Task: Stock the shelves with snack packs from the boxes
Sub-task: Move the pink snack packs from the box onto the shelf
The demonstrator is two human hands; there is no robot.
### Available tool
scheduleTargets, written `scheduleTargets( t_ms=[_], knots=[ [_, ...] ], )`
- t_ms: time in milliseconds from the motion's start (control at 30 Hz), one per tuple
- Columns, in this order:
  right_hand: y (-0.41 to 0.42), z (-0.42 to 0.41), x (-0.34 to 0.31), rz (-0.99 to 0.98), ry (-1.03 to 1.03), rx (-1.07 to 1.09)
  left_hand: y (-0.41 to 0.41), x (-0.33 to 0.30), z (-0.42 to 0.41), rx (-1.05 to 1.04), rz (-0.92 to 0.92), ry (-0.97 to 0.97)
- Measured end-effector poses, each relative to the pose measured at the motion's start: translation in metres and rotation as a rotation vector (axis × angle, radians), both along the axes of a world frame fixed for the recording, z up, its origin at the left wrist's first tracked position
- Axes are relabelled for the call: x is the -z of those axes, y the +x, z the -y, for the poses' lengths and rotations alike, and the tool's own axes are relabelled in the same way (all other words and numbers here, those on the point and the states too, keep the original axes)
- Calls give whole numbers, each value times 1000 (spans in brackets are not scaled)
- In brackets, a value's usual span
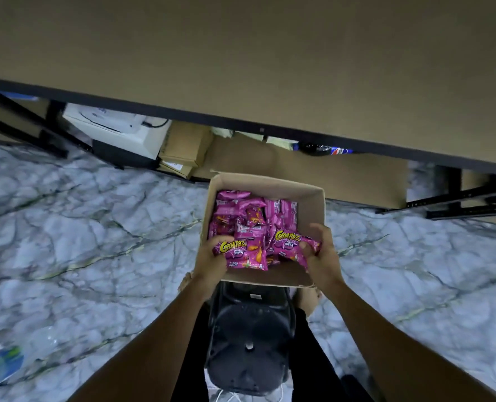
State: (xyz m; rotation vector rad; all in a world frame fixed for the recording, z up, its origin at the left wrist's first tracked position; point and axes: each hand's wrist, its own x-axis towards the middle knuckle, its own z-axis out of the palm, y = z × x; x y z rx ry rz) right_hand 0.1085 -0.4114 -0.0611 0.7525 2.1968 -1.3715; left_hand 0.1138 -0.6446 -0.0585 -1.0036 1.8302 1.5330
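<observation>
An open cardboard box (313, 204) stands on a black stool in front of me, holding several pink Corntoz snack packs (249, 216). My left hand (212, 262) grips one pink snack pack (242, 253) at the box's near left side. My right hand (322, 256) holds another pink snack pack (290, 242) at the near right side. Both packs are just above the pile inside the box. A wide tan shelf board (270, 68) with a dark front edge spans the upper view beyond the box.
The black stool (249, 329) stands between my legs on a marble-patterned floor (95, 242). Under the shelf lie a white box (116, 129), small cardboard boxes (182, 152), a flat cardboard sheet (357, 181) and a Pepsi bottle (328, 149). A plastic bottle (5, 364) lies lower left.
</observation>
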Motion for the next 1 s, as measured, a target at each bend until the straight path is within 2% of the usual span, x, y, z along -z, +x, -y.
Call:
scheduleTargets(
  t_ms=[100, 333, 500, 633, 1000],
  knots=[
    [-9, 3, -41, -23, -9, -15, -3, -36, 8, -50, -17, 45],
    [-14, 2, -158, -69, -194, 44, -7, -132, 12, -88, -107, 86],
    [5, -7, -226, -104, -140, 41, 5, -207, 7, -61, -197, 122],
    [17, -5, -267, -145, -125, -24, 16, -251, 11, -3, -277, 78],
    [-19, -2, -380, -507, -116, -79, -39, -361, 19, 78, -590, 86]
  ],
)
